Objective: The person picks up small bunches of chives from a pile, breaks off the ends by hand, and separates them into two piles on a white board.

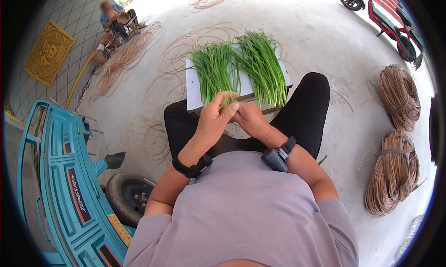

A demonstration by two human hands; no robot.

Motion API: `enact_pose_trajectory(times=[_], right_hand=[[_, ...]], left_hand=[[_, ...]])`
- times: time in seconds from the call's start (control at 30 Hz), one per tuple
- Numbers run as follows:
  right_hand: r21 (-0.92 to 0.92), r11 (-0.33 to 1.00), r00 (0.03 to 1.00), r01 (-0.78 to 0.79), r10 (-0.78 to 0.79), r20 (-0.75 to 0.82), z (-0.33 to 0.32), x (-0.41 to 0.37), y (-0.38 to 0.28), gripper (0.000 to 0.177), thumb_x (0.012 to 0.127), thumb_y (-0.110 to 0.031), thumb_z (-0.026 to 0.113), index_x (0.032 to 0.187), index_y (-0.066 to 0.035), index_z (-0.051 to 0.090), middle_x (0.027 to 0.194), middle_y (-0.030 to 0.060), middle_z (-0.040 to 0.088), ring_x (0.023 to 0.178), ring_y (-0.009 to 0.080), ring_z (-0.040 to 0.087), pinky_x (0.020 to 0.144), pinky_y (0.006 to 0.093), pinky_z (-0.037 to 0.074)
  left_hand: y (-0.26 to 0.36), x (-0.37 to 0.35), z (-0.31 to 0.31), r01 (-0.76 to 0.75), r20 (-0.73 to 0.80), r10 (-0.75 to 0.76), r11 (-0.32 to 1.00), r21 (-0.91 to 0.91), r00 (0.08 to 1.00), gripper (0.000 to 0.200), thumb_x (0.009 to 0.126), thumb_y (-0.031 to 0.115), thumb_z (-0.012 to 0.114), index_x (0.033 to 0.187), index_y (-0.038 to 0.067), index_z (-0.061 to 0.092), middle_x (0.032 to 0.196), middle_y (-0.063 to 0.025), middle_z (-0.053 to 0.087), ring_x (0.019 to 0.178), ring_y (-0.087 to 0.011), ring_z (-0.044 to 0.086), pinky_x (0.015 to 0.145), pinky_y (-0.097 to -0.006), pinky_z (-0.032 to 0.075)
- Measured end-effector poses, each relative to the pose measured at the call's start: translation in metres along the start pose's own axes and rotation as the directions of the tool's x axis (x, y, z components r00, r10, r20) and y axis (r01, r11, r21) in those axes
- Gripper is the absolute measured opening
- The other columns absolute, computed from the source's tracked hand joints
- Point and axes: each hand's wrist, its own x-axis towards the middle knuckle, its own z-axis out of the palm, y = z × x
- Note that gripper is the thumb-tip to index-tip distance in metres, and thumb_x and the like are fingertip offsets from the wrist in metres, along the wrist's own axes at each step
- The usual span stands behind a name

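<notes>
Two bunches of long green stalks lie on a white board across a low stand, in front of my knees. My left hand (216,117) has its fingers closed round the lower ends of the left bunch (213,72), at the near edge of the white board (193,88). Touching it, my right hand (251,119) has its fingers bent together at the left thumb; whatever lies between them is too small to make out. The right bunch (262,67) rests untouched beside the left one, its pale ends toward me.
A teal vehicle (69,174) with a wheel (127,195) stands at the left. Coiled cane bundles (392,169) lie at the right, below a red scooter (385,23). Loose strands (125,58) spread near a seated person (114,20) holding a basket.
</notes>
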Motion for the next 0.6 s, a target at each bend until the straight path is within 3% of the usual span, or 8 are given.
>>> enact_pose_trajectory(times=[0.17,0.27,0.37,0.47,0.5,0.57,0.6], right_hand=[[-0.023,1.0,1.0,0.007,-0.006,0.026,0.001,-0.002,0.0,0.026,0.094,-0.03,0.054,0.097,-0.005,0.061,0.083,0.0193,0.065,0.077,0.0402,0.061,0.067,0.0457,0.048],[0.013,0.995,0.993,0.1,-0.099,-0.06,0.006,-0.002,0.005,0.026,0.094,-0.03,0.054,0.097,-0.006,0.062,0.084,0.0189,0.065,0.077,0.04,0.061,0.068,0.0458,0.049],[0.047,0.997,0.998,0.061,-0.061,-0.015,-0.003,-0.002,-0.007,0.025,0.094,-0.031,0.054,0.098,-0.007,0.061,0.081,0.0182,0.064,0.077,0.04,0.061,0.067,0.0464,0.048],[0.017,1.0,1.0,0.002,-0.002,0.019,-0.003,-0.001,-0.006,0.024,0.094,-0.031,0.054,0.098,-0.007,0.059,0.078,0.0189,0.063,0.076,0.0404,0.061,0.065,0.0472,0.047],[-0.01,1.0,0.999,-0.012,0.012,0.039,-0.002,-0.001,-0.005,0.023,0.093,-0.03,0.054,0.098,-0.008,0.058,0.077,0.0193,0.063,0.076,0.0409,0.06,0.065,0.0478,0.046],[-0.065,0.997,0.996,-0.036,0.041,0.079,0.002,-0.001,-0.001,0.021,0.093,-0.029,0.055,0.098,-0.009,0.057,0.076,0.0201,0.062,0.076,0.0419,0.06,0.064,0.0489,0.045],[-0.079,0.996,0.994,-0.045,0.053,0.097,0.005,-0.001,0.003,0.022,0.092,-0.029,0.055,0.097,-0.008,0.058,0.077,0.0202,0.062,0.077,0.0419,0.06,0.065,0.0492,0.046]], left_hand=[[0.003,0.002,0.005,-0.036,0.05,0.036,0.999,-0.001,0.998,0.029,0.1,0.029,0.051,0.107,0.003,0.063,0.079,0.0007,0.056,0.067,-0.0056,0.049,0.059,-0.0214,0.043],[0.001,0.003,0.009,-0.025,0.025,0.025,1.0,-0.005,0.999,0.025,0.099,0.022,0.051,0.102,0.002,0.066,0.084,-0.007,0.061,0.074,-0.0142,0.058,0.069,-0.0267,0.047],[-0.011,0.007,0.006,-0.209,-0.061,0.226,0.956,0.208,0.972,0.026,0.1,0.022,0.049,0.099,0.003,0.066,0.085,-0.0052,0.057,0.07,-0.0154,0.054,0.068,-0.0266,0.046],[0.006,0.007,0.0,-0.269,-0.179,0.277,0.961,0.068,0.944,0.026,0.101,0.021,0.047,0.097,0.002,0.065,0.087,-0.0039,0.055,0.068,-0.0154,0.051,0.069,-0.0279,0.047],[0.016,0.005,-0.008,-0.202,-0.206,0.216,0.975,0.088,0.954,0.03,0.103,0.024,0.043,0.096,0.002,0.062,0.083,-0.0038,0.056,0.071,-0.0158,0.054,0.073,-0.0296,0.049],[0.018,0.008,-0.023,-0.264,-0.246,0.219,0.95,-0.168,0.944,0.034,0.104,0.032,0.037,0.096,0.004,0.054,0.088,-0.0063,0.059,0.083,-0.0181,0.058,0.083,-0.0353,0.048],[0.028,0.006,-0.03,-0.321,-0.279,0.239,0.899,-0.298,0.93,0.033,0.104,0.033,0.037,0.096,0.006,0.053,0.083,-0.0052,0.057,0.077,-0.0184,0.058,0.079,-0.0362,0.048]])
